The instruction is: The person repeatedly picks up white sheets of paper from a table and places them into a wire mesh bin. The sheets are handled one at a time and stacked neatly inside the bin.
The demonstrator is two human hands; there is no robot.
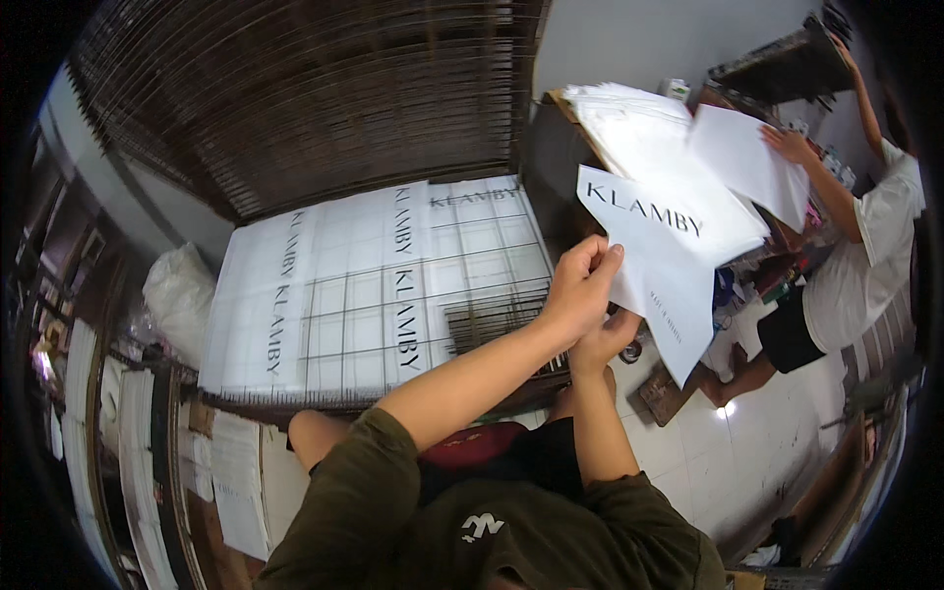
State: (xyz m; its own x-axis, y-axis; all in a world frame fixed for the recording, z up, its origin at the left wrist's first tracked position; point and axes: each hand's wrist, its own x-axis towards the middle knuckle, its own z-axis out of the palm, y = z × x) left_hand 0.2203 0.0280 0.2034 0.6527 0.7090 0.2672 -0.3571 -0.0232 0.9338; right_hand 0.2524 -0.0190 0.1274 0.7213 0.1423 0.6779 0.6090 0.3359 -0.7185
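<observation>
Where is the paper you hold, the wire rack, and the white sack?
Paper (661, 270), head view, middle of the sheet.
Wire rack (393, 315), head view, on its grid lines.
White sack (179, 295), head view, on its bulging side.

Soft indoor light, strong fisheye bending

Black corners are framing the round picture, straight edges are curving near the rim, and a small glare is shining on the floor tiles (730, 411).
</observation>
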